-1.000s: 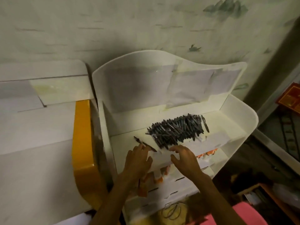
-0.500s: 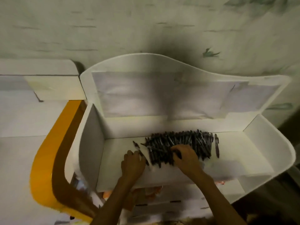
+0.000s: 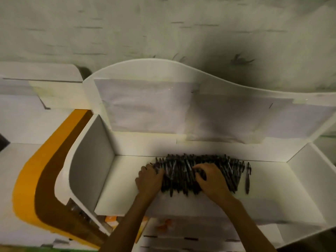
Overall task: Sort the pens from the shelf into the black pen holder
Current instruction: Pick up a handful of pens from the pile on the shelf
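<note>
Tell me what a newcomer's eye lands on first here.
First, the dark heap of pens in the middle of the white shelf, with one pen lying apart at its right end. Next, both hands on the heap: the left hand at its left edge, the right hand on top. Then the orange band at the far left.

Shelf [image 3: 116, 188]: white, open top tier w/ curved back panel, upright side walls L & R. Flat white floor, mostly bare.
Paper sheets [image 3: 145, 106]: pale, stuck flat on back panel, side by side.
Pens [image 3: 183, 171]: dark, dense heap at mid-rear of shelf floor, lying roughly parallel, ends toward back wall; count can't be told.
Single pen [image 3: 247, 177]: lies apart, just R of heap, same direction.
Both hands rest on heap.
</note>
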`<state>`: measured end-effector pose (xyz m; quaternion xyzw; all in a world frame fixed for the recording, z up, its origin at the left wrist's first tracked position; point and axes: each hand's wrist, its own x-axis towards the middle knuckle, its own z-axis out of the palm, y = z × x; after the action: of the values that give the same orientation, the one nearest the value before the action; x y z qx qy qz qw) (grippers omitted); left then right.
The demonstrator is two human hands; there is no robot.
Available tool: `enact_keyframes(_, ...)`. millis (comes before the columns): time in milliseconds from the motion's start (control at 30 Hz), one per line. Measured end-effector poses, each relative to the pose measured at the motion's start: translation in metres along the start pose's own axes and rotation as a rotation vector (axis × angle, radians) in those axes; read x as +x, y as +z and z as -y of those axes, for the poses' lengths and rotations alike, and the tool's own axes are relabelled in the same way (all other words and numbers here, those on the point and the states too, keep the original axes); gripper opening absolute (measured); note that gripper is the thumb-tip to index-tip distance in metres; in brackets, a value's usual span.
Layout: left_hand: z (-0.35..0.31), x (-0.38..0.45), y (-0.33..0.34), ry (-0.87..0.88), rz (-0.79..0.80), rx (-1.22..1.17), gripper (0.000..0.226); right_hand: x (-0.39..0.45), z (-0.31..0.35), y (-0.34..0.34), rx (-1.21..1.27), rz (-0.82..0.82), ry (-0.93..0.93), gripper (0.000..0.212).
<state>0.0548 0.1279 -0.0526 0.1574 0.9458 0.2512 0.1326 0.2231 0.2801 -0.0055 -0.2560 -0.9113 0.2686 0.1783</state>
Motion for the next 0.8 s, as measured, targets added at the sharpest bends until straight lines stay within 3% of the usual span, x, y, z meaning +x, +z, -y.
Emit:
enact_keyframes(200, -0.006, 0.002, 0.004, 0.020, 0.021, 0.045, 0.068, 0.007, -0.009, 0.000, -0.014, 0.022, -0.026, 0.022)
enact_keyframes(500, 0.000, 0.004, 0.000, 0.084, 0.015, 0.032, 0.046, 0.009, -0.017, -0.007, -0.017, 0.026, -0.017, 0.022)
enact_keyframes(800, -0.002, 0.002, -0.003, 0.095, 0.014, 0.045, 0.063, 0.008, -0.019, -0.005, -0.028, 0.034, -0.013, 0.023)
